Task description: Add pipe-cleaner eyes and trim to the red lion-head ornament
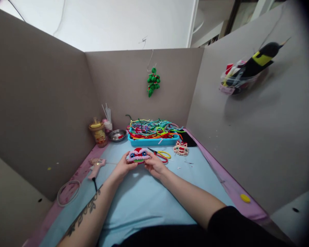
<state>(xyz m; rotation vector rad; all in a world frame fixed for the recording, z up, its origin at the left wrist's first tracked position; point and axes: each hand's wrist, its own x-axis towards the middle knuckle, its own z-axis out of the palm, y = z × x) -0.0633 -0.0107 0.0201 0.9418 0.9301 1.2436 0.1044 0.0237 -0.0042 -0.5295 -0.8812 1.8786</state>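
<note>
Between my two hands is a small pipe-cleaner face (pixel 138 155) with a red top, pink fuzzy edging, blue eyes and a green strip low down. My left hand (pixel 125 165) is closed on its left side, thumb along the lower edge. Gripping its right side is my right hand (pixel 154 164), fingers curled. The face is held just above the blue cloth (pixel 144 195). Right behind my right hand lie scissors (pixel 163 155) with red and yellow handles. A similar cream and red face (pixel 181 148) rests farther right on the cloth.
A blue tray (pixel 154 141) heaped with colourful pipe cleaners stands at the back. Left of it are a metal bowl (pixel 117 135) and a lidded cup (pixel 99 133). A pink glue gun (pixel 97 168) lies left, its cable coiled. Grey panels (pixel 144 103) enclose three sides.
</note>
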